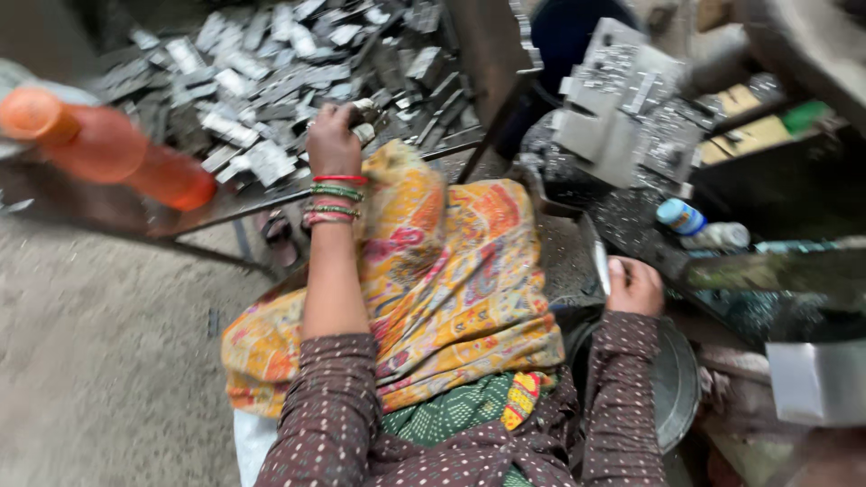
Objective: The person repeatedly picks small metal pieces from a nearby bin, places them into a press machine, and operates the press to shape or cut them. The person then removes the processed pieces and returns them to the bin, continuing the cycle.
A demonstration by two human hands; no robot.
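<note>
My left hand (334,137) reaches forward into a heap of flat grey metal pieces (262,81) on a low tray, its fingers curled around a few pieces at the heap's near edge. Red and green bangles circle that wrist. My right hand (634,287) rests lower on the right, pinching a thin flat metal piece (602,263) upright beside a dark metal machine bed (564,252). A yellow and orange patterned cloth (451,280) covers my lap between the two arms.
An orange plastic bottle (108,149) lies on the tray's left rim. A stack of stamped metal plates (622,99) stands at upper right. A small bottle with a blue cap (681,216) lies right of the machine. A round metal pan (677,388) sits below my right arm.
</note>
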